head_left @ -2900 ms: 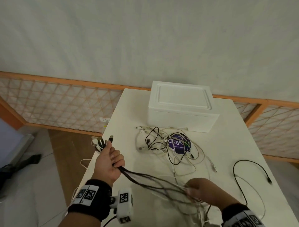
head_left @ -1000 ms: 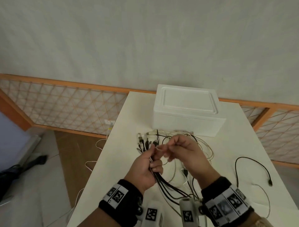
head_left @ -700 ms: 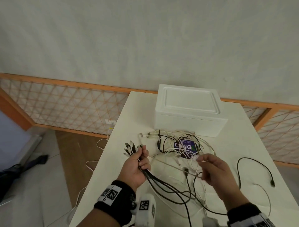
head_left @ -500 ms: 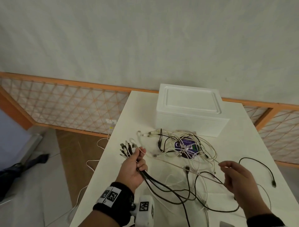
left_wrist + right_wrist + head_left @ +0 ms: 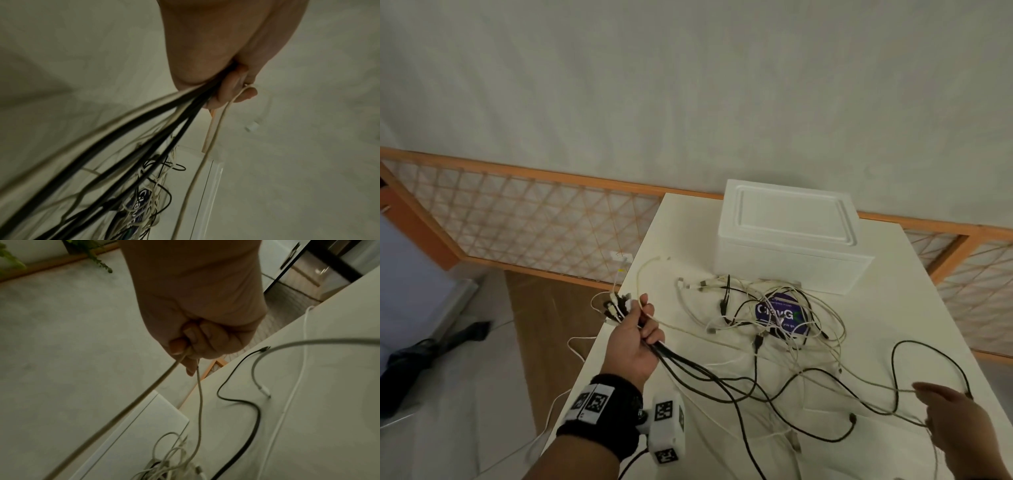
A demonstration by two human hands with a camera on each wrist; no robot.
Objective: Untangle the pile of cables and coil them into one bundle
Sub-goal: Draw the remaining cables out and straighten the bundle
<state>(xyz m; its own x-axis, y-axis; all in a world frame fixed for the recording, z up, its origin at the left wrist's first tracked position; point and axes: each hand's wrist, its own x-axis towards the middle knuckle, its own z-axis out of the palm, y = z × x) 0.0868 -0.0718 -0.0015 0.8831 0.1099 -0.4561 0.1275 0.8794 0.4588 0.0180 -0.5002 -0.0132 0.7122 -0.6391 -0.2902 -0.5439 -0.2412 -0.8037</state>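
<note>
White table: a smooth white tabletop (image 5: pixel 887 308) carries the loose cables and a box, with an orange lattice fence (image 5: pixel 524 219) behind it.
Left hand: the person's left hand (image 5: pixel 633 339) is fisted around a gathered bunch of black and white cables (image 5: pixel 698 371), plug ends fanning out above the knuckles at the table's left edge; the left wrist view shows the fingers (image 5: pixel 228 91) curled tight on the strands.
Right hand: the right hand (image 5: pixel 959 425), low at the right near the table's front, pinches a single thin white cable (image 5: pixel 197 402) between thumb and fingers, the rest of the fingers curled in.
Thin white cable: it runs from the right hand across the table toward the pile.
Tangled pile: a knot of white and black cables (image 5: pixel 767 318) lies mid-table, just in front of the box, over a round purple sticker (image 5: pixel 782 313).
Loose black cable: one black cable (image 5: pixel 928 353) loops on the table's right side, beside the right hand.
Box: a white foam box with a lid (image 5: pixel 791 236) stands at the table's far edge.
</note>
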